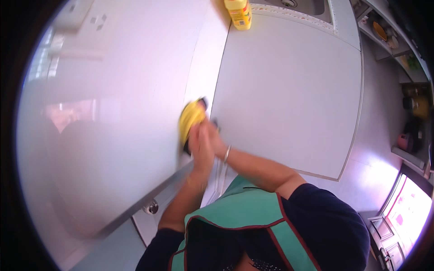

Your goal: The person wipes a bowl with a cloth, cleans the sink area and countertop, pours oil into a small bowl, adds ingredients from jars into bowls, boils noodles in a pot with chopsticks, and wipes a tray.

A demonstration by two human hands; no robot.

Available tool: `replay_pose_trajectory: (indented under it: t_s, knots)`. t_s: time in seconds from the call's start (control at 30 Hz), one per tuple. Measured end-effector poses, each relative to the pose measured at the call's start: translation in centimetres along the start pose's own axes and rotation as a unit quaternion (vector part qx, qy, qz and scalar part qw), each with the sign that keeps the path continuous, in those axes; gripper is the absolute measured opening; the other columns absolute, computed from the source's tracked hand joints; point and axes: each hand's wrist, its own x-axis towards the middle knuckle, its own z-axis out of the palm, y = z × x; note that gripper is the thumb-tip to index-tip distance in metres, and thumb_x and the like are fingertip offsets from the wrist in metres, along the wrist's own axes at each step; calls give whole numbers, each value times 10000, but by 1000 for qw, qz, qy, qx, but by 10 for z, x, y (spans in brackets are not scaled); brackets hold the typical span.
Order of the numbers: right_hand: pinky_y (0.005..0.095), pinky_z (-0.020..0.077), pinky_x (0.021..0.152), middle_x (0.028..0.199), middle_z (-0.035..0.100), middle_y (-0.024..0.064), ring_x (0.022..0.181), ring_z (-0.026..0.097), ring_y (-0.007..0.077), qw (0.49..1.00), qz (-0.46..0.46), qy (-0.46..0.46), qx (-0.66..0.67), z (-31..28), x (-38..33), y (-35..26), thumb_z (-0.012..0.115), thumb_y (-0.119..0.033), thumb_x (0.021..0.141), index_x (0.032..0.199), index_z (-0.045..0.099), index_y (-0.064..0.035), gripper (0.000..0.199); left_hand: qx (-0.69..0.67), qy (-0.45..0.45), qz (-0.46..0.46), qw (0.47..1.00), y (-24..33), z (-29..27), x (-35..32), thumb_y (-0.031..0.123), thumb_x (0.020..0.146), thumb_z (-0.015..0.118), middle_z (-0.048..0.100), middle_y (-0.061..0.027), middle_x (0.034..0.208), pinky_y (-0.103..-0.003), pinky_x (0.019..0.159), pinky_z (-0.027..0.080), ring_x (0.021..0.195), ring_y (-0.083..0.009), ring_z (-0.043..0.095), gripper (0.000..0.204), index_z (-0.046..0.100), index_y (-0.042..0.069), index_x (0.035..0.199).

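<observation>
Both of my hands are close together on a yellow cloth [191, 118] with dark edges, pressed against a glossy white upright surface where it meets the grey countertop [289, 90]. My left hand [201, 143] lies against the cloth's lower part, closed, with its fingers partly blurred. Beside and partly behind it, my right hand [214, 137], with a bangle at the wrist, is also closed on the cloth. Motion smears the cloth and fingertips. Some of the right fingers are hidden.
A yellow bottle [239, 16] stands at the far end of the counter, beside the sink [312, 8]. The white glossy surface [113, 149] fills the left side. Open shelves [384, 34] with various items line the right. A round metal knob [152, 207] is low on the left.
</observation>
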Motion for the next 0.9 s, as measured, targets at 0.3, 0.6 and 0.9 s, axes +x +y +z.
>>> replay_pose_trajectory:
  t_s: [0.3,0.6,0.9]
  knots:
    - [379,206,1094,1407,310,220,1297,300,365,952,-237,106,-160,-59,212,-94,369,-199,937,1327,340,34,455,-9,-9,-46,999,130,76,195,518,930,402,519,-115,1237,-272,982,342,1159,-201,461,635,499,-37,1224]
    - [359,228,1090,1371,391,154,1288,352,278,968,-148,47,-198,-24,110,-89,366,-207,952,1335,357,9,439,-81,41,41,995,83,52,95,280,962,251,342,-152,1410,-372,1097,190,1313,-263,311,508,321,-14,1370]
    - [377,293,1048,1320,415,181,1207,402,329,980,-145,101,-89,-128,287,-97,366,-207,945,1356,354,-68,434,34,-46,2,998,112,129,291,372,948,438,546,-54,1098,-272,927,384,1011,-130,473,410,552,4,1090]
